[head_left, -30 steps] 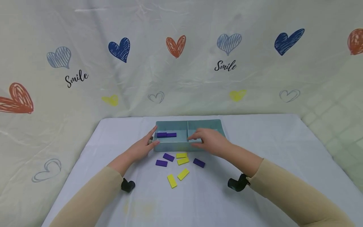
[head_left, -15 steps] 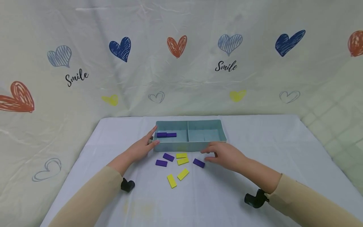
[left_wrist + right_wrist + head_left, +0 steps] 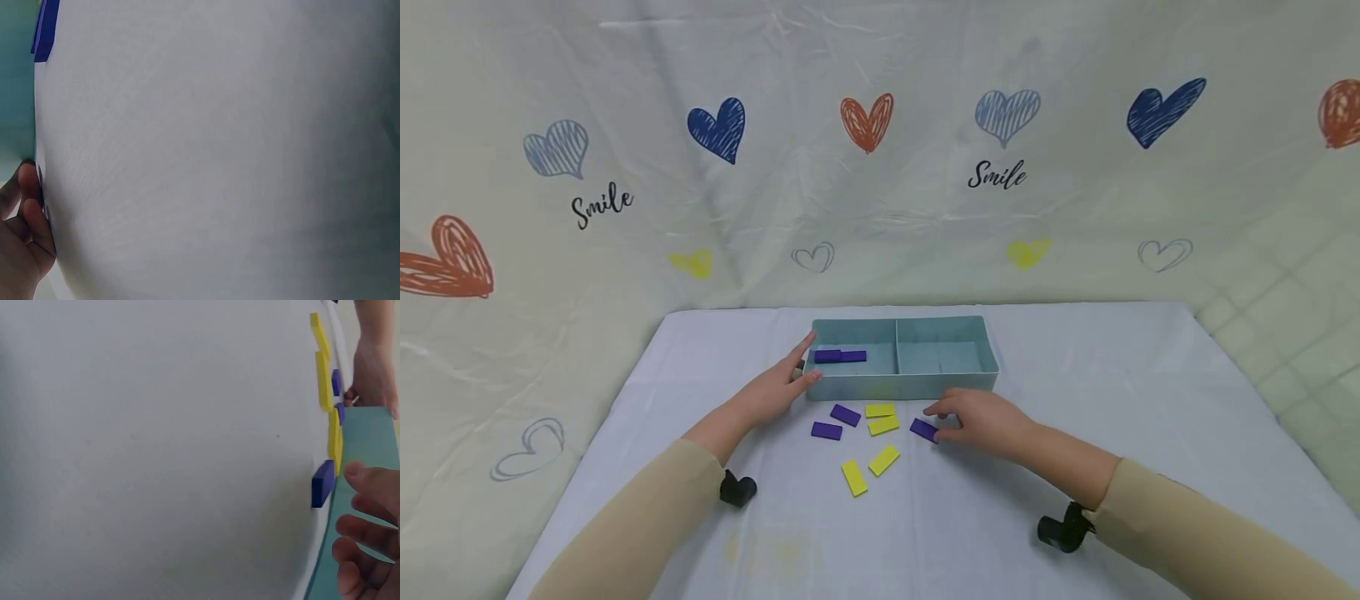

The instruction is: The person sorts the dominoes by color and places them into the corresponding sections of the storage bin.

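Observation:
A light teal box (image 3: 880, 388) with two compartments sits at the back of the table; two purple rectangular blocks (image 3: 841, 356) lie end to end in its left compartment. My left hand (image 3: 769, 393) rests against the box's left end, forefinger reaching along the side and thumb at the front corner. In front of the box my right hand (image 3: 983, 422) is over the right end of a loose purple block (image 3: 922, 429), thumb and fingers apart. The right wrist view shows the thumb (image 3: 369, 481) beyond that block (image 3: 322, 484), with a gap between them.
Two more purple blocks (image 3: 827, 431) lie on the white tablecloth (image 3: 925, 533) to the left, in front of the box. Several yellow blocks (image 3: 883, 460) are scattered between them and the right hand. A white curtain (image 3: 880, 200) with printed hearts hangs behind the table.
My right hand has come out of the box's right compartment, moved toward me, then slightly left to the loose purple block. The left hand has stayed at the box's left end.

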`<state>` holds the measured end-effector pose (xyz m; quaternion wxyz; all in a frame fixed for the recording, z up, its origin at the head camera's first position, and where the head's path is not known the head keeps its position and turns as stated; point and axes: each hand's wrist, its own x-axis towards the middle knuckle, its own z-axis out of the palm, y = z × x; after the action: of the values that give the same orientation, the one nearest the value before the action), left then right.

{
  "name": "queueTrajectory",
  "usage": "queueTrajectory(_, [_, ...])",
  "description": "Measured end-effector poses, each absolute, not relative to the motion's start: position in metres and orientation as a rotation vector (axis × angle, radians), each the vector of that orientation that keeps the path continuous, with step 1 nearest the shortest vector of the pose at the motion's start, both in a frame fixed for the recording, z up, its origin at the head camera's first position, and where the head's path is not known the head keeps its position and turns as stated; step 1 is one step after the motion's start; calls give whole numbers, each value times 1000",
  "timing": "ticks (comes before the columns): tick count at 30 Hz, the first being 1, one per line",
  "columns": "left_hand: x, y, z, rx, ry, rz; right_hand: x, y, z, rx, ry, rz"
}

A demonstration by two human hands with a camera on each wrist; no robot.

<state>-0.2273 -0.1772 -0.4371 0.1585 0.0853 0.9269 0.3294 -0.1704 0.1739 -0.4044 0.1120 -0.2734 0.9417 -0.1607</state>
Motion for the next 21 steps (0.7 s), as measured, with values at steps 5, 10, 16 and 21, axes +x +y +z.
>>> queueTrajectory(5, [-226, -178, -437, 250, 2649, 944, -171, 168, -412, -779, 2763, -410])
queueTrajectory(10, [-226, -178, -437, 246, 2652, 940, -171, 164, -417, -755, 2751, -372])
queueTrajectory(16, [-225, -178, -436, 242, 2655, 930, -169, 162, -420, -757, 2768, -343])
queueTrajectory(21, [-224, -177, -435, 236, 2655, 929, -167, 162, -420, -747, 2772, -361])
